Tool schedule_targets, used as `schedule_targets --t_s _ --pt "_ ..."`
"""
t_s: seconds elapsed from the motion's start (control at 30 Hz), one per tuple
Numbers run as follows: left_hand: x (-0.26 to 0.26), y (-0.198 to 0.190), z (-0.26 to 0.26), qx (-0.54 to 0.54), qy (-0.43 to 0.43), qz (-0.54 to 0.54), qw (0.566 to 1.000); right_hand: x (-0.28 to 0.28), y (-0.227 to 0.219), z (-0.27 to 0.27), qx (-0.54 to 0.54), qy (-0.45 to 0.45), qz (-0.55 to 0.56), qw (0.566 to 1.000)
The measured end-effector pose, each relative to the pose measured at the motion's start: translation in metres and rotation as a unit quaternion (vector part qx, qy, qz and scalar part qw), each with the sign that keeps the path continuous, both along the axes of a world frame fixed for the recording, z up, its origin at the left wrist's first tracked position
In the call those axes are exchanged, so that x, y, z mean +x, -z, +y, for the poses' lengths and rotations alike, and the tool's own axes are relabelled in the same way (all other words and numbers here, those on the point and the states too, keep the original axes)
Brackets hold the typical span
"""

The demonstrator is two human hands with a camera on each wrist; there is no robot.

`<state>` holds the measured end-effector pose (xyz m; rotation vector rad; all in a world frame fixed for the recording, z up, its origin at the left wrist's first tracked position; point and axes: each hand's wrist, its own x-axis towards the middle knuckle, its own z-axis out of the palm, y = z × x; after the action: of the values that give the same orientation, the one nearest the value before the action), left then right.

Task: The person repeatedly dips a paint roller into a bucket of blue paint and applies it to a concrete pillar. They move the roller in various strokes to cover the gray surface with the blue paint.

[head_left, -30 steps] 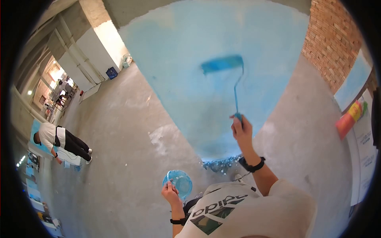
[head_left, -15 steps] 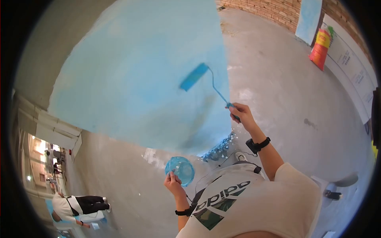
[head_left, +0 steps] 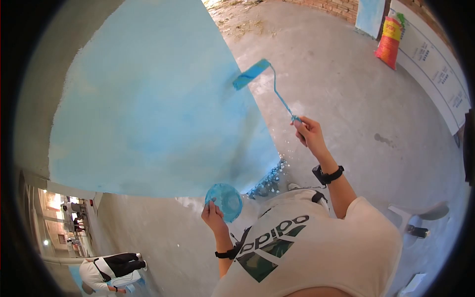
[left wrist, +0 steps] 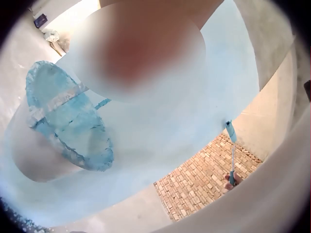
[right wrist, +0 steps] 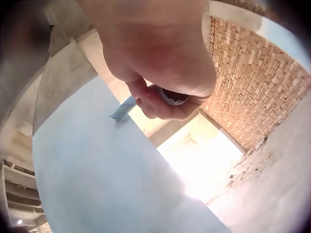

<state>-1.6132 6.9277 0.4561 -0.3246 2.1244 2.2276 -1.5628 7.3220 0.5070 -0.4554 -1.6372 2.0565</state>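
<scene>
My right hand [head_left: 309, 133] grips the handle of a paint roller [head_left: 251, 74]. Its blue sleeve lies at the right edge of a light-blue painted wall [head_left: 148, 109], partly overlapping the bare floor beyond in the head view. Fingers of that hand [right wrist: 160, 53] curl round the handle in the right wrist view. Low in front of my body, my left hand [head_left: 214, 218] holds a small bucket [head_left: 227, 204] by its handle. From the left wrist, the bucket [left wrist: 73, 121] shows paint-coated inner walls and a pale outside; the hand there is a blur.
Blue splatters [head_left: 267, 180] mark the floor at the wall's foot. A red and yellow bag [head_left: 389, 42] leans by white printed boards [head_left: 430, 59] at the right. Another person [head_left: 111, 270] bends over at lower left. A brick wall [right wrist: 257, 73] stands beyond the painted one.
The roller has moved from the middle of the painted wall to its right edge. My view has turned, so the wall now lies further left. Both hands keep their holds.
</scene>
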Motion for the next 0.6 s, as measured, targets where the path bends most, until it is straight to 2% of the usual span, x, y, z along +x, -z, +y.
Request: schedule_targets --t_s 0.1,0.2,0.27,0.37,0.6 --pt "-0.004 0.004 0.012 0.020 -0.004 0.011 1.000 -0.014 0.000 0.015 0.027 -0.013 -0.011 0.999" --pt "-0.001 0.008 0.024 0.019 -0.033 0.029 0.999 -0.032 -0.007 0.022 0.015 -0.077 -0.016 0.997" --pt "0.004 0.009 0.031 0.028 -0.050 0.035 0.998 -0.047 -0.018 0.027 0.001 -0.112 0.035 0.993" --pt "0.011 0.013 0.045 0.050 -0.070 0.036 0.996 -0.057 -0.031 0.029 0.041 -0.120 0.045 0.991" --pt "0.035 0.024 0.053 0.037 -0.071 -0.024 0.996 -0.043 0.009 0.014 0.043 -0.137 0.049 0.988"
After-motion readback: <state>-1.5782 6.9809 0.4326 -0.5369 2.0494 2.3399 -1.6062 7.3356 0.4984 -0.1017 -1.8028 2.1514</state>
